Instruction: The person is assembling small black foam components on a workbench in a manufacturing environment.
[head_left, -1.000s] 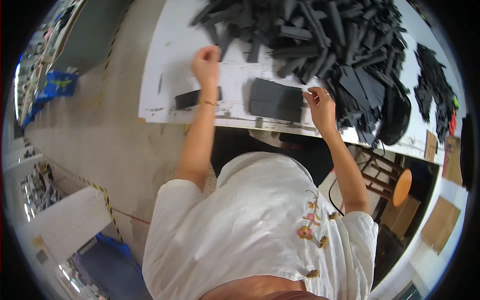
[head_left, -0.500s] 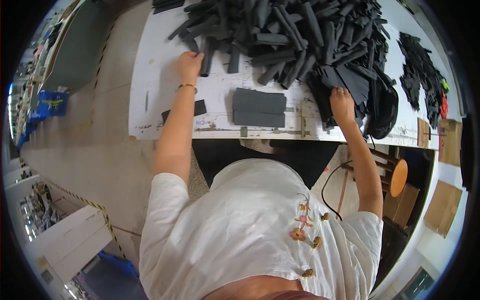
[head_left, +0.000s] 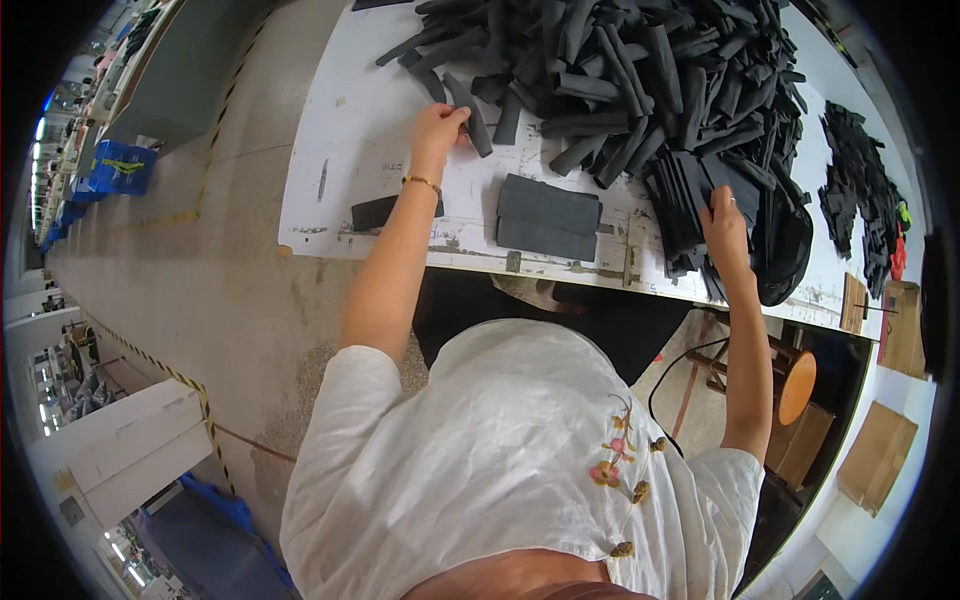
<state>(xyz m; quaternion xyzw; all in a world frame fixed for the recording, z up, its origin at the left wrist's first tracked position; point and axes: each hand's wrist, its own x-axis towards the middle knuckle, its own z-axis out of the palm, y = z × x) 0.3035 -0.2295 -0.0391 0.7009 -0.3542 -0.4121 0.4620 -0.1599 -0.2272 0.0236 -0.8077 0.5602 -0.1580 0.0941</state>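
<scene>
My left hand (head_left: 438, 138) pinches a dark grey rolled fabric piece (head_left: 472, 122) at the near left edge of a big heap of similar rolls (head_left: 590, 85). On the right, my right hand (head_left: 727, 232) is closed at the edge of a fanned stack of dark grey fabric pieces (head_left: 677, 205); its fingertips are partly hidden. Between the hands a flat, neat stack of dark grey pieces (head_left: 548, 220) lies near the table's front edge. A dark strip (head_left: 376, 213) lies partly under my left forearm.
The white table (head_left: 325, 130) has worn, taped patches along its front edge. A black bag-like bundle (head_left: 785, 250) sits right of my right hand. Farther right lies another pile of dark scraps (head_left: 860, 190). A wooden stool (head_left: 795, 385) and cardboard boxes (head_left: 877, 455) stand below at right.
The view has shifted, so the table appears farther right. My left hand has closed on a roll, whose near end has swung right. The pieces at my right hand now look more fanned out.
</scene>
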